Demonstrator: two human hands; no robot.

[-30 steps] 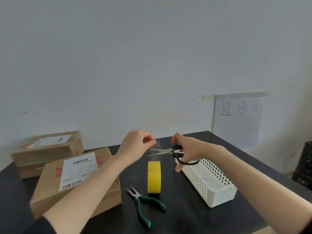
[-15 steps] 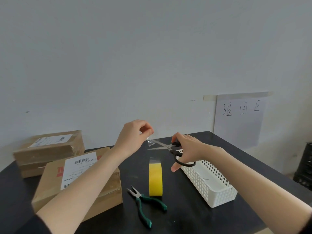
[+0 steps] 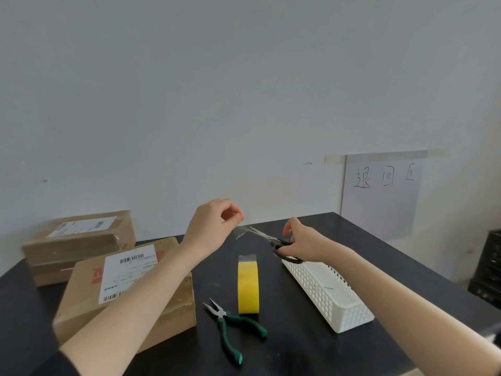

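My left hand [image 3: 214,226] is raised above the black table [image 3: 298,348] and pinches a short strip of clear tape [image 3: 240,232] between thumb and forefinger. My right hand [image 3: 303,244] grips black-handled scissors [image 3: 273,240], whose blades point left and touch the hanging strip. A yellow tape roll [image 3: 248,286] stands on edge on the table below both hands, apart from the strip.
Green-handled pliers [image 3: 230,325] lie in front of the roll. A white perforated basket [image 3: 328,294] sits to the right. Two labelled cardboard parcels [image 3: 124,291] [image 3: 78,240] lie at the left. A paper sign [image 3: 382,194] is taped to the wall; a black crate [image 3: 488,267] stands far right.
My left hand has risen and pulled the tape strip up, away from the roll. The scissors opened and then lifted with their tips following the strip; the strip now hangs free of the roll.
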